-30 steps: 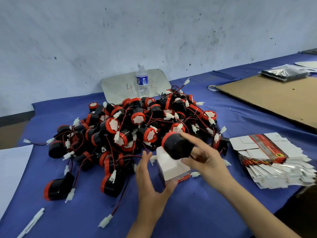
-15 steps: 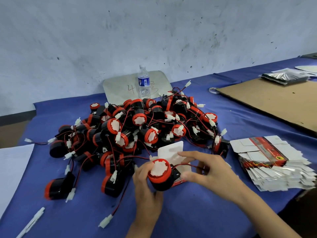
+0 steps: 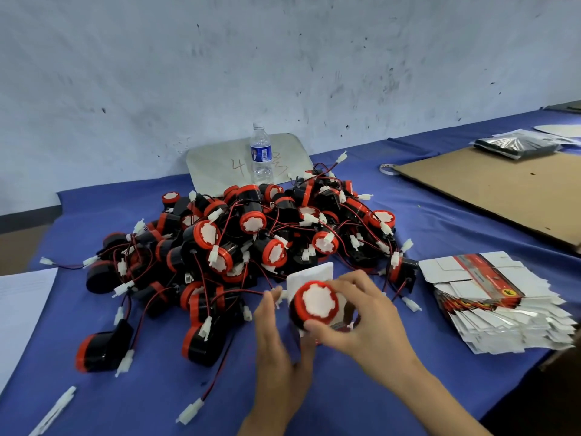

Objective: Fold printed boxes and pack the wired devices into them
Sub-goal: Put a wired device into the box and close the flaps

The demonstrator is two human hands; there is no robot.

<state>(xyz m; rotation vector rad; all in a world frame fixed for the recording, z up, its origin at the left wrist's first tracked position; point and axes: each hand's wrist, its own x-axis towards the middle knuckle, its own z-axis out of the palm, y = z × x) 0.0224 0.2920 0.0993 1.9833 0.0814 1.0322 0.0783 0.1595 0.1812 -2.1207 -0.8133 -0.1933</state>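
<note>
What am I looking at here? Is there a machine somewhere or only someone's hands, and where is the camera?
There is no machine. These are a person's two bare hands, filmed by one camera worn on the head, which looks forward and down. A table under blue cloth bears a tangled pile of wired devices, black with red rims. At the right lies a stack of flat printed boxes. A water bottle stands behind the pile, and a cardboard sheet lies at the far right. The right hand curls its fingers round one device, white face toward the camera, at a folded white box that the left hand holds.
</note>
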